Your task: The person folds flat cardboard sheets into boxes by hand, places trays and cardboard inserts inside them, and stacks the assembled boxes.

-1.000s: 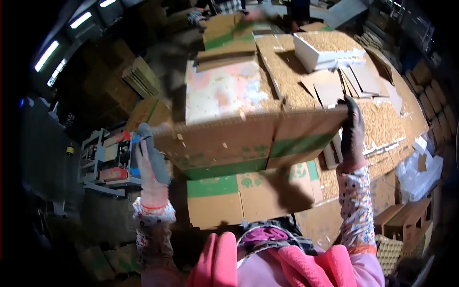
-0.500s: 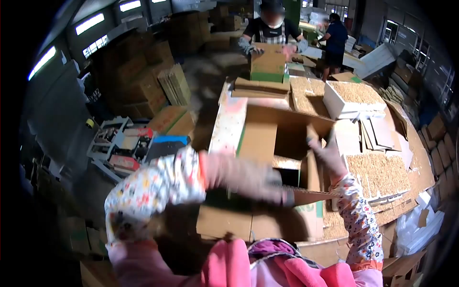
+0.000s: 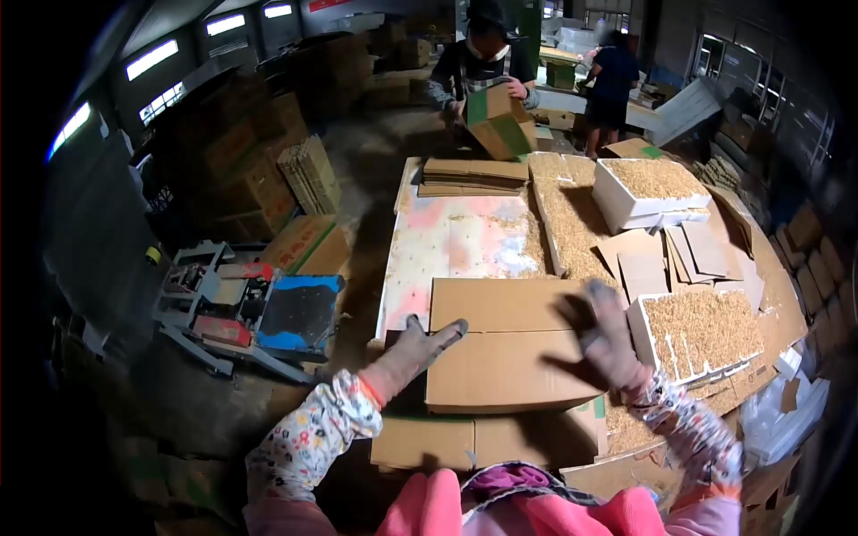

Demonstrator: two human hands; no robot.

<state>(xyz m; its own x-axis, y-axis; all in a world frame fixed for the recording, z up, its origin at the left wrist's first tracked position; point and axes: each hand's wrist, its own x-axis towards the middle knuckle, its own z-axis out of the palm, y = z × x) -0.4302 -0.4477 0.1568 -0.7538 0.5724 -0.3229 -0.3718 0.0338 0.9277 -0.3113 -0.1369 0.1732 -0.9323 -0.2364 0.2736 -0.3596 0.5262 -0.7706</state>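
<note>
In front of me a brown cardboard box (image 3: 509, 368) lies with its top flaps folded down, meeting along a seam. My left hand (image 3: 413, 351), in a greyish glove, is at the box's left edge with thumb and fingers apart. At the right end, my right hand (image 3: 612, 335) has its fingers spread and a little blurred; whether it touches the cardboard I cannot tell. Nearer my body, more cardboard with green print (image 3: 424, 442) shows below the box.
White trays of tan granular material (image 3: 702, 332) (image 3: 651, 179) stand right. Loose cardboard pieces (image 3: 639, 263) lie between them. Flattened cartons (image 3: 474, 174) are stacked at the table's far end, where a person (image 3: 487, 67) holds a box. A machine (image 3: 246, 304) stands left.
The box's raised flaps are now folded down over its opening. My left hand has drawn back from across the box to its left edge. The person opposite has lifted and tilted their box.
</note>
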